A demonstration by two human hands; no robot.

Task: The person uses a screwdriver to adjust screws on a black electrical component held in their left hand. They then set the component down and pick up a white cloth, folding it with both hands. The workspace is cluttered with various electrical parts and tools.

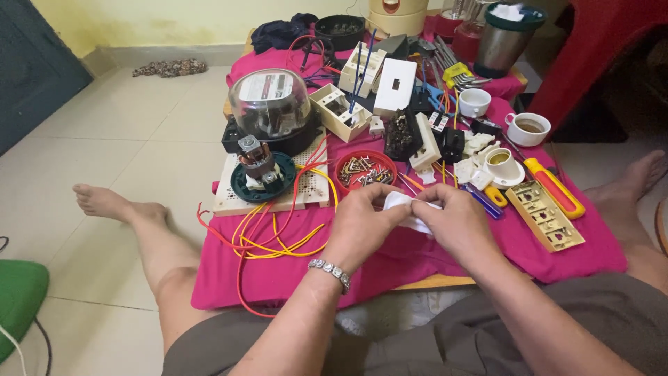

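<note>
My left hand [365,221] and my right hand [456,219] meet over the near middle of a low table covered in a pink cloth [278,268]. Both hold one small white plastic part [407,207] between their fingertips; most of it is hidden by my fingers. A metal bracelet [330,270] circles my left wrist. Just beyond my hands sits a red dish of screws [365,170]. Red and yellow wires [275,233] loop to the left of my left hand.
A domed electric meter [270,104], a small motor on a green base [261,174], white switch boxes [341,111], a brass terminal plate [544,216], a yellow-handled screwdriver [553,184] and two cups [527,129] crowd the table. My bare legs flank it.
</note>
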